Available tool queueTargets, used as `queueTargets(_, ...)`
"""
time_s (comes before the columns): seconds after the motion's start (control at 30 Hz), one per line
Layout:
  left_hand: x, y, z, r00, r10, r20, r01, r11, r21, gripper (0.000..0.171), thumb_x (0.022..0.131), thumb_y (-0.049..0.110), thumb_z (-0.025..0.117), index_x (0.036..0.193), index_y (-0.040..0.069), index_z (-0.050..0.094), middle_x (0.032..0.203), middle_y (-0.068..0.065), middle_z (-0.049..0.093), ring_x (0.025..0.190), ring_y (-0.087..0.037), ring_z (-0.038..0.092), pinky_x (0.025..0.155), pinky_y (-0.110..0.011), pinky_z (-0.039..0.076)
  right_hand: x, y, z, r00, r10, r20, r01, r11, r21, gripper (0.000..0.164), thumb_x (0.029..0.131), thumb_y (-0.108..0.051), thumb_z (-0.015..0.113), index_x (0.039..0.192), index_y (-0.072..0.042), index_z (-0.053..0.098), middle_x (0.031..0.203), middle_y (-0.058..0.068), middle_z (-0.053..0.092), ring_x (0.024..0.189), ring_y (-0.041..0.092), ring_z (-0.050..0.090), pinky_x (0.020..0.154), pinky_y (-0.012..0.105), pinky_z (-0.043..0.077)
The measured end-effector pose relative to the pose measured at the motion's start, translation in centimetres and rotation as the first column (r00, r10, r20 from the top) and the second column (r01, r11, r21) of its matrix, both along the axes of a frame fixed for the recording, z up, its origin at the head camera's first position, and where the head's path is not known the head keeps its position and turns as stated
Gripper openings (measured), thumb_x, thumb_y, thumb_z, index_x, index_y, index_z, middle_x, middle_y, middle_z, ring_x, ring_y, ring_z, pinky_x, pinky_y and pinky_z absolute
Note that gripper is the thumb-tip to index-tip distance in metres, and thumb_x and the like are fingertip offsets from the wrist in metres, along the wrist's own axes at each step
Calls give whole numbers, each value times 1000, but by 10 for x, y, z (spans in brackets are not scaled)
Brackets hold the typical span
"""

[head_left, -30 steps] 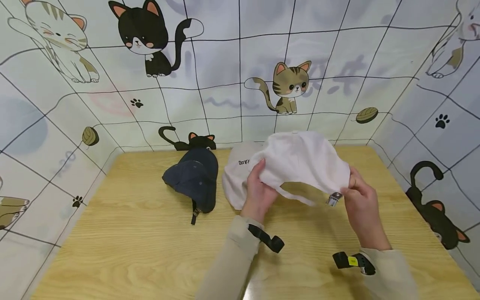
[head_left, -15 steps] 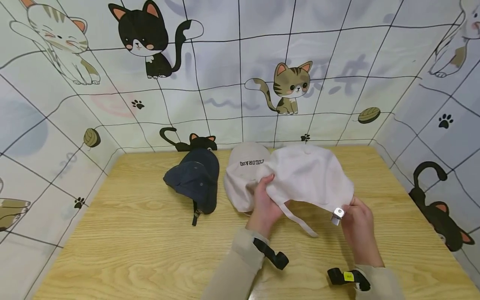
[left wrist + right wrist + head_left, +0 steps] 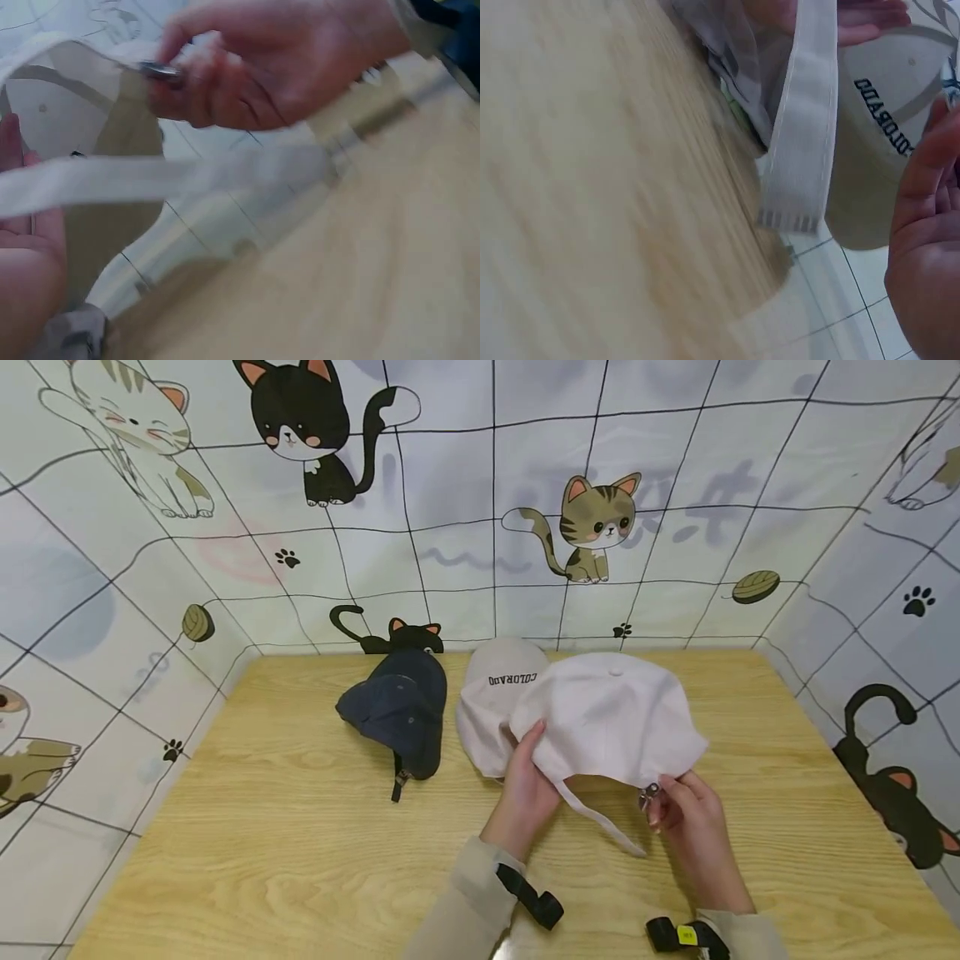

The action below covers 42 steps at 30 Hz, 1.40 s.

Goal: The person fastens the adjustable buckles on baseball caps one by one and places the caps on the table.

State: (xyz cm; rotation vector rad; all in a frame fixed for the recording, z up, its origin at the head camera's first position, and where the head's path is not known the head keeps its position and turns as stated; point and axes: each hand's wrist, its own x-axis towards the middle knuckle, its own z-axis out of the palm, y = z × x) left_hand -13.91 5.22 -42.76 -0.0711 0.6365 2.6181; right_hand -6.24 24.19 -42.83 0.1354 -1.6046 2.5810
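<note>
Beige sleeves (image 3: 468, 893) enter at the near edge, cut off by it, with black bands (image 3: 517, 883) at the wrists. The left hand (image 3: 528, 793) grips one side of the white cap (image 3: 611, 718), thumb on the outer cloth, the other fingers mostly hidden behind it. The right hand (image 3: 697, 835) pinches the small metal buckle (image 3: 648, 793) at the cap's rim, partly covering it. The cap is held above the table (image 3: 300, 852); its loose strap (image 3: 600, 818), flat cloth with a stitched end, hangs between the hands, blurred in the left wrist view. Farther off, a grey cap (image 3: 487, 706) lies on the table, its right part hidden by the white one; "COLORADO" reads upside down on its crown. Left of it, just apart, a navy cap (image 3: 420, 718) sits rumpled, a dark strap at its near end. Behind hangs a wrinkled backdrop (image 3: 450, 477) printed with cartoon cats and grid lines.
</note>
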Motion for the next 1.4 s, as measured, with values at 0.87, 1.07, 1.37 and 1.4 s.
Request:
queueTargets(0.87, 59, -1, -19, 731, -611, -303, 64, 504, -862, 14, 80, 24, 67, 82, 10, 68, 65, 2, 63, 57, -6, 56, 55, -23, 48, -4, -14, -11, 997, 79, -19, -81, 986, -145, 16, 96, -5, 36, 100, 2, 50, 91, 18, 64, 84, 25, 63, 70, 31, 51)
queueTargets(1.07, 56, -7, -23, 839, -451, -304, 124, 702, -701, 22, 88, 22, 55, 96, 1, 58, 75, -21, 64, 61, -23, 63, 55, -38, 51, -2, -21, -10, 997, 60, 37, -56, 993, -107, 14, 93, -3, 44, 104, 2, 51, 98, 14, 62, 91, 23, 62, 77, 31, 49)
queueTargets(1.37, 46, -14, -13, 912, -210, -353, -29, 824, -565, 19, 93, 24, 46, 103, 7, 46, 94, -30, 60, 58, -23, 64, 50, -44, 48, -1, -35, 7, 983, -112, 148, 77, 971, 224, 19, 83, -5, 62, 99, 2, 55, 88, 4, 60, 75, 14, 59, 69, 25, 50)
queueTargets(1.4, 46, -14, -11, 919, -185, -348, -41, 833, -552, 20, 93, 24, 46, 102, 7, 47, 93, -29, 61, 57, -23, 63, 48, -42, 48, -2, -35, 6, 981, -127, 146, 91, 968, 234, 20, 83, -8, 62, 99, 3, 55, 87, 4, 60, 73, 14, 59, 68, 26, 50)
